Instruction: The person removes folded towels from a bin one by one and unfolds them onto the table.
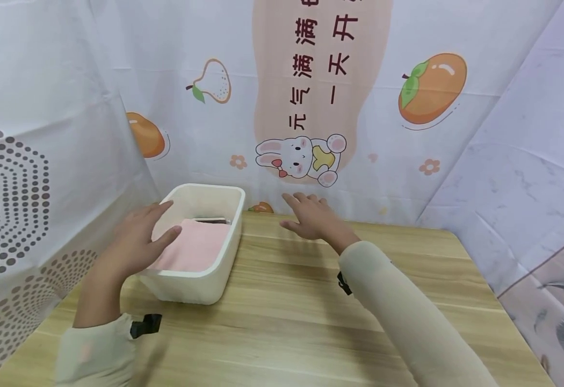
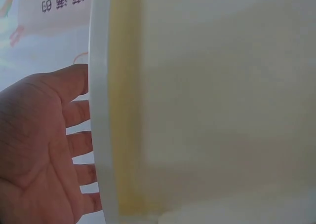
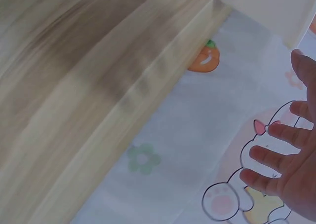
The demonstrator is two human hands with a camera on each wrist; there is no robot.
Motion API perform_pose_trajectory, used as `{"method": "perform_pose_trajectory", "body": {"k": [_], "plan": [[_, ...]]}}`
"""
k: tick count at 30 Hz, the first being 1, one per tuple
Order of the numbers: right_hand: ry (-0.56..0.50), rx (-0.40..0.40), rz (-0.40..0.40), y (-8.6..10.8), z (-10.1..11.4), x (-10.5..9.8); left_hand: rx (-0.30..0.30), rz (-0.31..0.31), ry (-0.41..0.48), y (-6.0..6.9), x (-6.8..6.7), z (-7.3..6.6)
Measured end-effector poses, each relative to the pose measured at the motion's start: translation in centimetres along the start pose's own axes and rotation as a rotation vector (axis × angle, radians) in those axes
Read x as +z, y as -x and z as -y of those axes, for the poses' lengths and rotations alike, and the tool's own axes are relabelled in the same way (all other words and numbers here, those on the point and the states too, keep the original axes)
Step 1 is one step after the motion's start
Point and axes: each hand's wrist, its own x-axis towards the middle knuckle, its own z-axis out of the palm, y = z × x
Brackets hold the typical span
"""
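A white plastic bin (image 1: 228,263) stands at the left of the table, with a flat pink item (image 1: 197,244) inside and a thin dark-and-white edge of something behind it. My left hand (image 1: 139,236) is over the bin's left side, fingers extended and thumb apart, holding nothing. In the left wrist view the bin's wall (image 2: 101,110) covers part of the left fingertips, and contact cannot be made out. My right hand (image 1: 311,217) hovers above the back of the table, right of the bin, its fingers spread and nothing in its grasp.
The wood-grain table (image 1: 282,322) reaches back to a white printed curtain (image 1: 166,48) with fruit, a rabbit and writing. More curtain hangs at the left and right sides. Each sleeve has a black strap piece (image 1: 146,325) at the wrist.
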Motion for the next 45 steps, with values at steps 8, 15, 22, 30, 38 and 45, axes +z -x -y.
{"method": "perform_pose_trajectory", "body": {"k": [8,15,22,30,38,45], "plan": [[0.013,-0.009,-0.002,-1.7,2.0,-0.6,-0.059,-0.016,0.179,1.2,-1.1,2.0],[0.054,-0.05,-0.043,-2.9,3.5,-1.0,-0.225,0.069,0.224,3.2,-2.3,3.8],[0.071,-0.098,-0.086,-3.9,4.7,-2.2,-0.307,0.1,0.369,4.6,-2.3,5.7],[0.115,-0.126,-0.063,-5.4,6.8,-3.0,-0.382,0.163,0.558,5.1,-1.4,6.8],[0.172,-0.185,-0.032,-7.2,10.3,-2.7,-0.421,0.101,0.711,5.8,-1.0,7.8],[0.182,-0.19,-0.012,-9.0,12.9,-1.4,-0.402,0.077,1.001,6.1,-0.9,8.8]]}}
